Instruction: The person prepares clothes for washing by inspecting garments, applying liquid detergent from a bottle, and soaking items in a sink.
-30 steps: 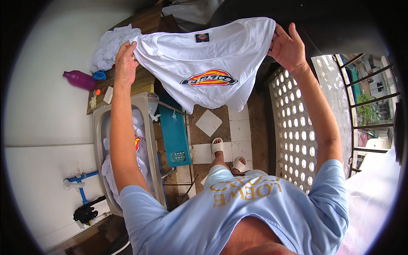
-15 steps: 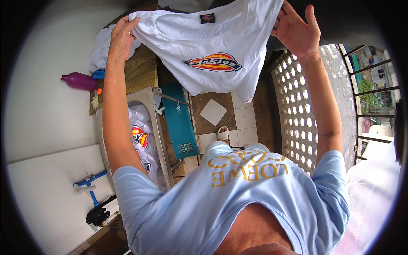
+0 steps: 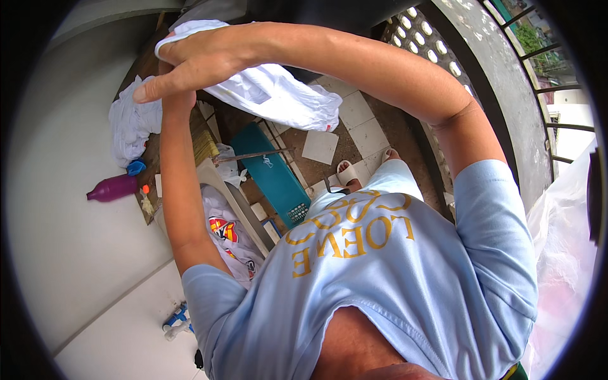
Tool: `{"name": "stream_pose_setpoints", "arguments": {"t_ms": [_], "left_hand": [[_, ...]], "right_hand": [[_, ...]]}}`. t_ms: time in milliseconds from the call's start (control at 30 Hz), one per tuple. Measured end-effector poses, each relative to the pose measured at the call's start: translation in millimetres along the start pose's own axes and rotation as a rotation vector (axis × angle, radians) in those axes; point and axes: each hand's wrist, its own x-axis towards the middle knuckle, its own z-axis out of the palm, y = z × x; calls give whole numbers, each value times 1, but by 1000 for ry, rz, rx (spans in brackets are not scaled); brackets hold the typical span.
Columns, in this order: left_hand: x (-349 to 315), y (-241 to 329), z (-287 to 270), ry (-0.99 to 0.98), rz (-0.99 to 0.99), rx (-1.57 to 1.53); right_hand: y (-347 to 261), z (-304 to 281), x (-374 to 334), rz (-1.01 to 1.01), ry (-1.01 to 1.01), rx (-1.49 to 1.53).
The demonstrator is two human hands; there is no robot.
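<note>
A: Where's the shirt (image 3: 272,95)?

B: Up high, bunched. The right hand (image 3: 196,63) lies flat, fingers out, across it; the left hand (image 3: 174,95) is hidden, grip unclear.

A: Advice?

B: Pinch both corners, keep it off the tub (image 3: 218,183).

Below the raised grip, a wooden desk (image 3: 152,168) carries a heap of white cloth (image 3: 130,126), a purple bottle (image 3: 114,188) lying on its side and a blue cap (image 3: 135,168). A tiled floor (image 3: 354,120) bears a teal board (image 3: 275,177).

Light blue short-sleeved shirt (image 3: 405,266) with yellow lettering, white sandals (image 3: 347,171)
</note>
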Motion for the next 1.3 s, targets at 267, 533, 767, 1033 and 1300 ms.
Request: {"name": "stream_pose_setpoints", "arguments": {"t_ms": [267, 533, 767, 1033, 1300], "left_hand": [[-3, 36, -40, 276, -66, -166], [2, 104, -40, 488, -97, -491], [6, 111, -40, 472, -74, -387], [-38, 117, -142, 646, -142, -76], [-108, 81, -274, 563, -675, -385]], "right_hand": [[16, -20, -16, -231, 75, 63], [81, -1, 53, -156, 397, 125], [74, -2, 91, -248, 163, 361], [87, -68, 103, -187, 555, 422], [72, -72, 92, -114, 606, 735]]}}
